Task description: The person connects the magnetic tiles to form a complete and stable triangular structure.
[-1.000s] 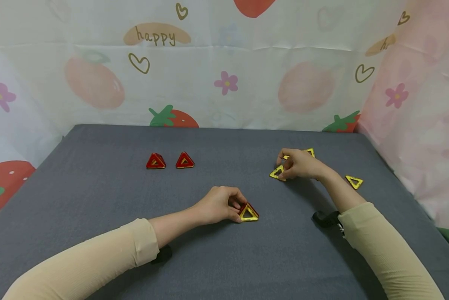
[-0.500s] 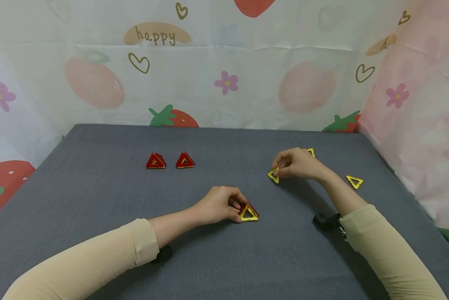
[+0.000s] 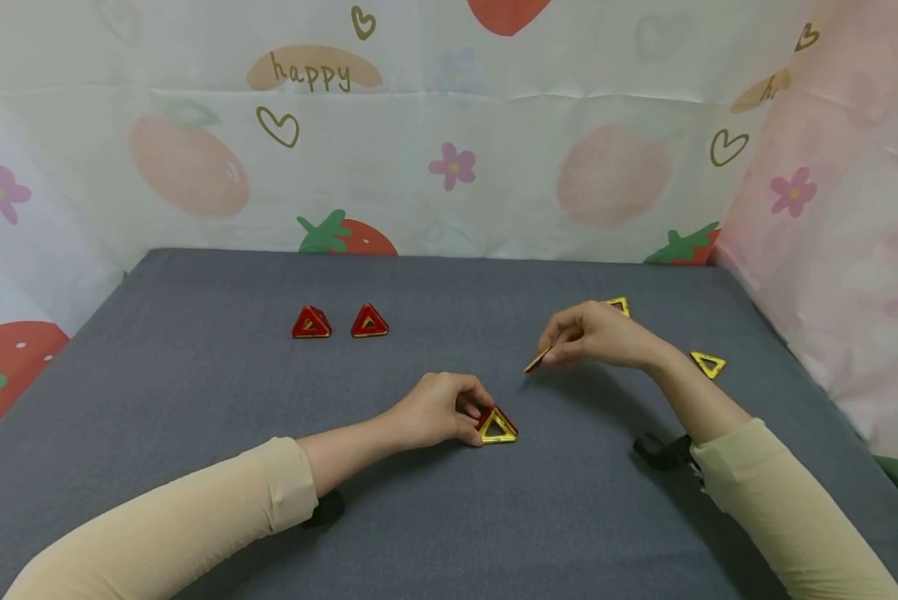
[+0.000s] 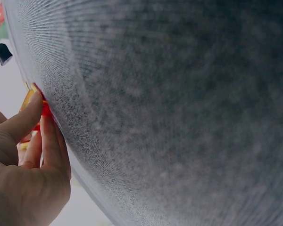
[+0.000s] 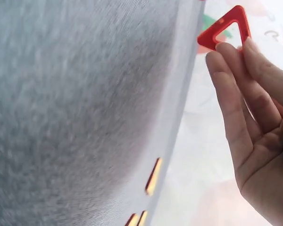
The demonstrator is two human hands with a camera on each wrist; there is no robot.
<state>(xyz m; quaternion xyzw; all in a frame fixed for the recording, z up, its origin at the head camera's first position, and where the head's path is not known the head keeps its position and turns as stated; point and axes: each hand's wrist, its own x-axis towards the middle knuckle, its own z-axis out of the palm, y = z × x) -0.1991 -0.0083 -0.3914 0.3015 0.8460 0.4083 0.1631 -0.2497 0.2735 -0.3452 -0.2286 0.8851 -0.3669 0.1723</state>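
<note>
Near the middle of the table, my left hand (image 3: pixel 444 410) holds a small red and yellow triangular piece (image 3: pixel 499 427) that stands on the cloth, its yellow face toward me. The left wrist view shows thumb and fingers pinching its side. My right hand (image 3: pixel 597 335) pinches a triangular magnetic tile (image 3: pixel 538 360) by one edge, raised off the cloth and seen nearly edge-on from the head. In the right wrist view that tile (image 5: pixel 226 29) shows a red face with a triangular opening, between thumb and fingertips.
Two red triangular shapes (image 3: pixel 312 322) stand at the back left. One yellow triangle tile (image 3: pixel 709 364) lies on the right, and another yellow tile (image 3: pixel 622 306) is partly hidden behind my right hand. Printed cloth walls rise behind and beside the grey table (image 3: pixel 193 400).
My right hand has lifted a yellow tile from the cloth, moved slightly left and toward me, and turned it edge-on. The left hand stays still with its piece.
</note>
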